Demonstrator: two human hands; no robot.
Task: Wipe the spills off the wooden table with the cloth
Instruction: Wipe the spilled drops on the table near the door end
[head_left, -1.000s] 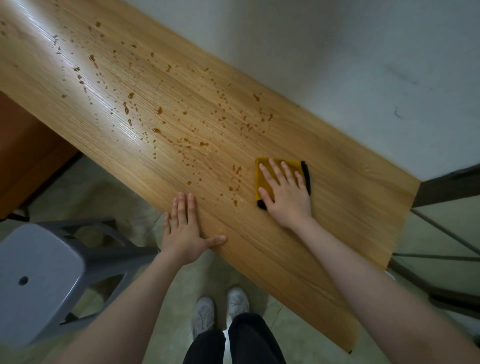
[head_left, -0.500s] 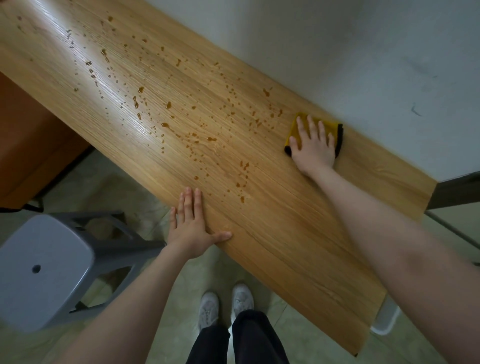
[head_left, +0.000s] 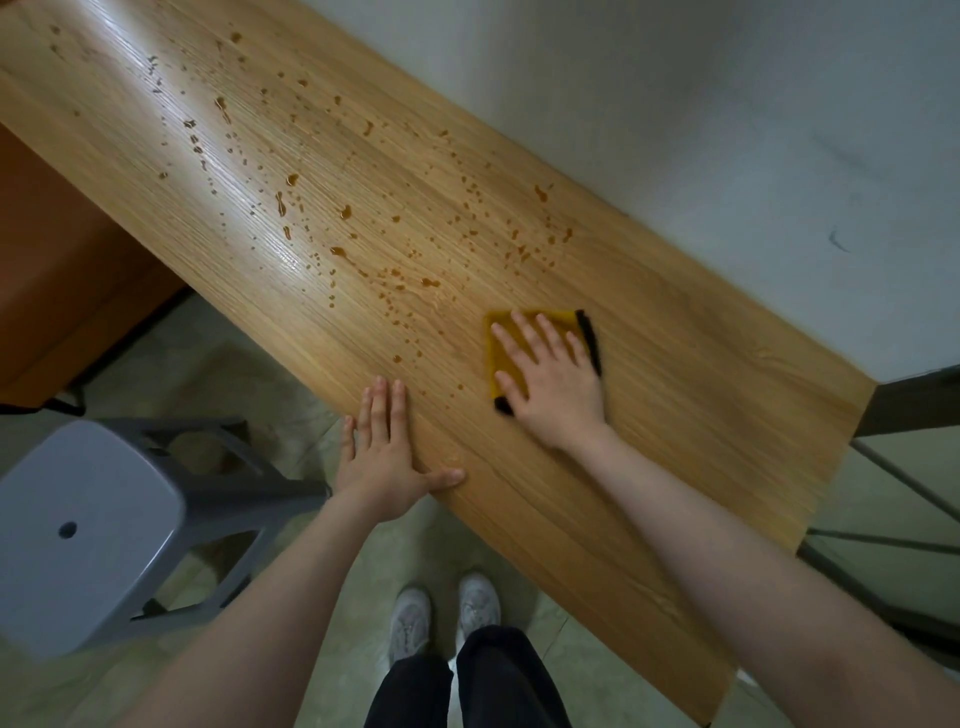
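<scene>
Fingers (head_left: 524, 338) of the right hand (head_left: 553, 384) lie straight and slightly spread, pressing flat on the yellow cloth (head_left: 501, 358), which sits folded on the wooden bench (head_left: 675, 415) near its front edge. A black trim runs along the cloth's right side and shows again at its lower left corner. The left hand (head_left: 387, 457) rests flat at the bench's front edge, its four fingers straight and close together and its thumb stretched out to the right along the wood; it holds nothing. Brown spills (head_left: 343, 213) dot the bench from just left of the cloth up to the far left end, with some drops lying between the two hands. The wood to the right of the cloth shows no drops. A white wall (head_left: 675, 130) runs along the bench's far side. On the floor (head_left: 337, 623) stand a grey plastic stool (head_left: 88, 519), to the left of the left arm, and the person's light shoes (head_left: 447, 613) below dark trousers.
</scene>
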